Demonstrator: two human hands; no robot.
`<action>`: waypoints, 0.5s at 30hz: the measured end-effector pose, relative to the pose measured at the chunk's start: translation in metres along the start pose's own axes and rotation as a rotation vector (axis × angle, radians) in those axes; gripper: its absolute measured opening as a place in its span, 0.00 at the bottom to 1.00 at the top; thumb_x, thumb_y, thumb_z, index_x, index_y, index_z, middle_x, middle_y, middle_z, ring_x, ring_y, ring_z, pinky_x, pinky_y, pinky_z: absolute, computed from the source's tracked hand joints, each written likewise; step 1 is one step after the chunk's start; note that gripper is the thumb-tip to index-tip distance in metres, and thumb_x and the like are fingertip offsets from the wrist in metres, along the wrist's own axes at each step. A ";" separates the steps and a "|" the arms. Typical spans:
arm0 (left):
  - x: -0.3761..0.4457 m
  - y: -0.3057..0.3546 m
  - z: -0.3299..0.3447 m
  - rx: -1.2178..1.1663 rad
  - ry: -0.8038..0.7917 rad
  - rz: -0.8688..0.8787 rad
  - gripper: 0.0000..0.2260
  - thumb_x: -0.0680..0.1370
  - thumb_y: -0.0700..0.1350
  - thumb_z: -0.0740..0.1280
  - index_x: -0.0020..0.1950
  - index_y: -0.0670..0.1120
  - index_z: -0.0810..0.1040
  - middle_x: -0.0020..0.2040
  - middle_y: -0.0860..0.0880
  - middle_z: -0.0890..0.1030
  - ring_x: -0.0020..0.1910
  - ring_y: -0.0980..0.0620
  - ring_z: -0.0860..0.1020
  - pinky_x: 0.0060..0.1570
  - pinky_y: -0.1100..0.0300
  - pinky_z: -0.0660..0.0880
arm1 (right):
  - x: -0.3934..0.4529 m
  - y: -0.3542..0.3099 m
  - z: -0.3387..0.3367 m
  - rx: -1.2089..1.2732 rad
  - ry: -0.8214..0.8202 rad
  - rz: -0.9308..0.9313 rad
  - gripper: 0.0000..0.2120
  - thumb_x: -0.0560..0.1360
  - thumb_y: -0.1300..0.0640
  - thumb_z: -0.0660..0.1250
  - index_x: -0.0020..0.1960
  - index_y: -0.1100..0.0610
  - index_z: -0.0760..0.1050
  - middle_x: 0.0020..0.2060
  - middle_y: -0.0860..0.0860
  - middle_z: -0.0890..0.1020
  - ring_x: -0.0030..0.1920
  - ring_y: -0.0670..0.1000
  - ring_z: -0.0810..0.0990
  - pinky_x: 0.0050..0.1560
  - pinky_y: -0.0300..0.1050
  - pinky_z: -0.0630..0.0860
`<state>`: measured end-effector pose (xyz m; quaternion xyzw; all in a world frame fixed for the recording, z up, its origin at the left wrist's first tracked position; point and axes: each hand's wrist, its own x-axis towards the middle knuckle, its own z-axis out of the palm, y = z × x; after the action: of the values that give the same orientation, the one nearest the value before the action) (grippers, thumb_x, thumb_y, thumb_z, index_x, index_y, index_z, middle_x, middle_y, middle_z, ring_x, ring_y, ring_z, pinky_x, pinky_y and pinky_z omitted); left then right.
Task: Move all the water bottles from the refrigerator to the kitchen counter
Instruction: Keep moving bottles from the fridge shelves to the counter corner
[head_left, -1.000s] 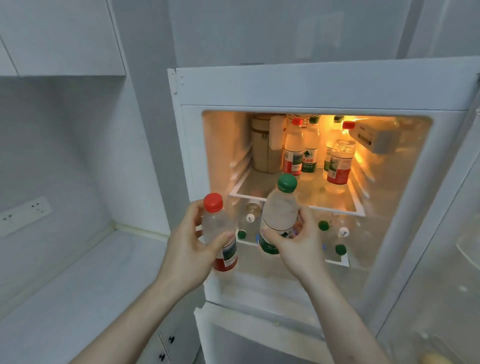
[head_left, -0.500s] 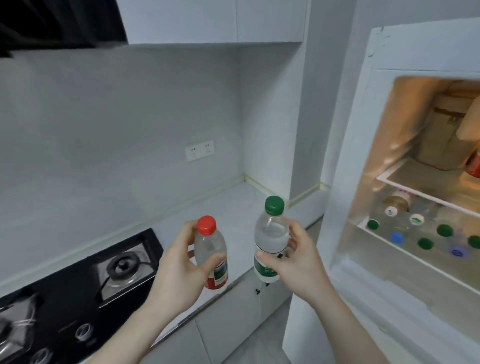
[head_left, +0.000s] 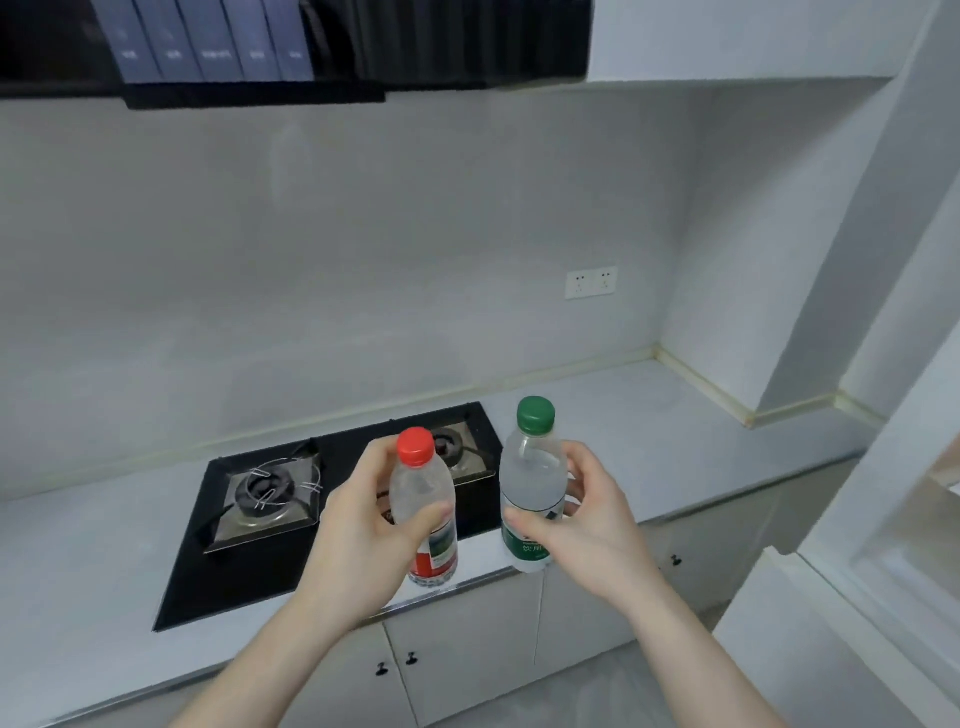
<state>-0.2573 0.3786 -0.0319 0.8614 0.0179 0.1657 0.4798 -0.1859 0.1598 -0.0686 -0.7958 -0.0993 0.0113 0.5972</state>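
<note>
L hand (head_left: 358, 535) grips red-cap bottle (head_left: 423, 512), R hand (head_left: 582, 525) grips green-cap bottle (head_left: 532, 483); both upright above stove (head_left: 249, 519) & counter (head_left: 649, 415).

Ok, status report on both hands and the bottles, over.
Left hand grips red-capped bottle. Right hand grips green-capped bottle. Both upright, held above the counter edge, not set down. Stove directly behind; bare counter to its right.

Red-capped water bottle (head_left: 425, 512): clear, red label low on body, upright, held above the counter's front edge by the stove. Green-capped water bottle (head_left: 532, 488): clear, green label, upright, just beside it to the right, slightly higher.
</note>
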 end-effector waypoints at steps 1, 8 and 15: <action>-0.009 -0.006 -0.012 0.001 0.017 -0.008 0.23 0.74 0.42 0.78 0.62 0.61 0.74 0.56 0.65 0.82 0.57 0.64 0.80 0.54 0.67 0.74 | -0.006 -0.004 0.014 -0.004 -0.023 -0.009 0.29 0.66 0.55 0.84 0.59 0.37 0.74 0.54 0.35 0.83 0.57 0.35 0.80 0.56 0.33 0.75; -0.071 -0.054 -0.098 0.022 0.135 -0.112 0.24 0.74 0.43 0.78 0.61 0.63 0.73 0.55 0.67 0.82 0.56 0.64 0.81 0.57 0.64 0.76 | -0.037 -0.028 0.117 -0.027 -0.184 -0.075 0.31 0.65 0.50 0.84 0.61 0.36 0.73 0.58 0.34 0.82 0.60 0.37 0.79 0.61 0.39 0.76; -0.114 -0.102 -0.175 0.045 0.322 -0.252 0.23 0.74 0.44 0.78 0.61 0.64 0.73 0.55 0.67 0.82 0.57 0.64 0.79 0.59 0.56 0.78 | -0.034 -0.057 0.223 -0.038 -0.407 -0.145 0.31 0.66 0.51 0.84 0.62 0.37 0.73 0.59 0.36 0.81 0.63 0.39 0.78 0.63 0.41 0.77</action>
<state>-0.4054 0.5555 -0.0624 0.8252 0.2060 0.2396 0.4682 -0.2582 0.3801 -0.0819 -0.7790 -0.2750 0.1269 0.5490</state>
